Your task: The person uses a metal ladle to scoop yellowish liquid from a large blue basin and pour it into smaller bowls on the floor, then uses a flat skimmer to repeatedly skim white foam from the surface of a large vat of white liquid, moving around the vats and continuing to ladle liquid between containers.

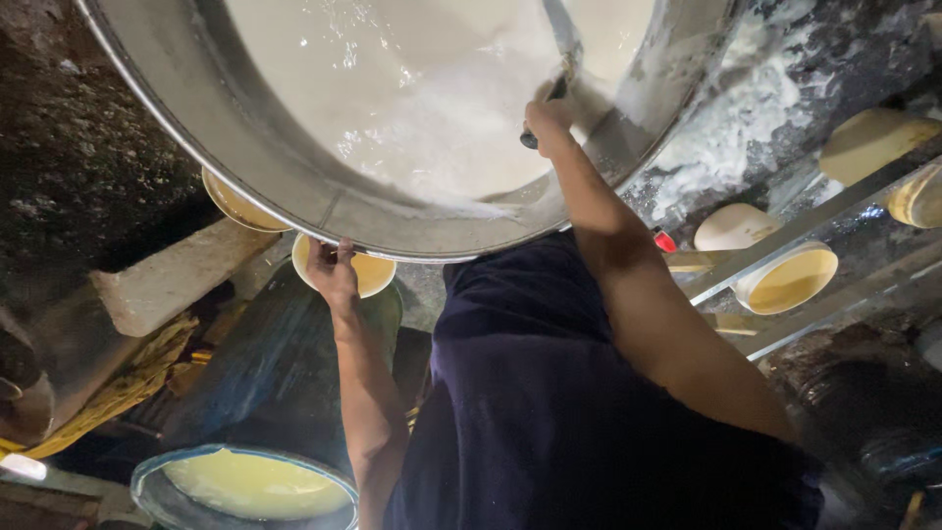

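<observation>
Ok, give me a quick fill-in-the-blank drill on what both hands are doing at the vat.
1. The right hand grips a dark ___ inside the big metal vat.
2. The vat holds a ___ frothy liquid.
3. The left hand holds a small ___ under the vat's rim.

Missing words: handle; white; bowl

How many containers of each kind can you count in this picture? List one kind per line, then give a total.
Large steel pan of white liquid: 1
Small round bowls: 6
Blue-rimmed basin of yellowish liquid: 1
Total: 8
</observation>
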A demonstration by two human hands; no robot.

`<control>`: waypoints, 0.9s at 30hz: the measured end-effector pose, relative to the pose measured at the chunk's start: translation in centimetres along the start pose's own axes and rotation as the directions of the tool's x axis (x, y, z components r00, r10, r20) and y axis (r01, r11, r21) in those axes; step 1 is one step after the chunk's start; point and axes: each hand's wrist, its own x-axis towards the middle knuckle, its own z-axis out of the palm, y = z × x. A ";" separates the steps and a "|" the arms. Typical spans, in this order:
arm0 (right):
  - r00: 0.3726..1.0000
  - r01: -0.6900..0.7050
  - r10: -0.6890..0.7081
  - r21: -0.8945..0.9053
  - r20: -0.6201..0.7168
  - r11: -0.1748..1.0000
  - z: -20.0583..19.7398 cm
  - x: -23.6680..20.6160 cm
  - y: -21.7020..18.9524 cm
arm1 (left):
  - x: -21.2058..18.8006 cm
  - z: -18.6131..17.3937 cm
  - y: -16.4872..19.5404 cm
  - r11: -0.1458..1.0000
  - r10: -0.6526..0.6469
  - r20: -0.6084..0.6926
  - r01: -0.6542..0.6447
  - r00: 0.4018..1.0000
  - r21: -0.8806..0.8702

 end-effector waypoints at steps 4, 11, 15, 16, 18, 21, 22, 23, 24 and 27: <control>0.999 0.035 -0.034 -0.236 0.008 0.971 2.4 0.1 -0.9 | 0.0 0.3 0.4 1.000 -0.005 0.004 0.005 1.000 -0.020; 0.965 0.263 -0.239 -0.472 0.112 0.841 7.0 -1.7 -3.4 | -0.2 0.6 1.0 1.000 -0.014 -0.034 0.014 0.999 -0.015; 0.900 0.434 -0.361 -0.601 0.245 0.671 9.8 -3.6 -5.0 | -0.3 0.6 1.0 0.998 0.011 0.008 -0.010 1.000 -0.064; 0.894 0.448 -0.348 -0.622 0.284 0.643 10.6 -4.1 -5.2 | -0.3 0.5 0.9 0.999 0.004 -0.006 -0.005 1.000 -0.053; 0.878 0.478 -0.317 -0.658 0.358 0.582 12.0 -5.2 -5.8 | -0.3 0.5 0.8 0.999 -0.008 -0.034 0.007 0.999 -0.032; 0.854 0.519 -0.330 -0.714 0.403 0.470 13.9 -7.3 -5.6 | -0.3 0.4 0.9 0.999 -0.036 -0.042 0.036 0.998 -0.022; 0.837 0.542 -0.352 -0.719 0.419 0.435 14.5 -8.1 -5.4 | -0.3 0.4 1.0 0.999 -0.025 -0.051 0.027 0.998 0.035; 0.819 0.566 -0.372 -0.722 0.436 0.398 14.9 -8.9 -5.0 | -0.3 0.3 1.2 0.996 -0.014 -0.061 0.020 0.998 0.091; 0.800 0.588 -0.391 -0.724 0.454 0.361 15.4 -9.7 -4.6 | -0.4 0.3 1.4 0.989 -0.004 -0.071 0.014 0.997 0.148; 0.845 0.515 -0.383 -0.756 0.372 0.403 16.5 -12.2 -3.4 | -0.7 0.5 2.2 0.981 -0.015 -0.098 0.034 0.995 0.192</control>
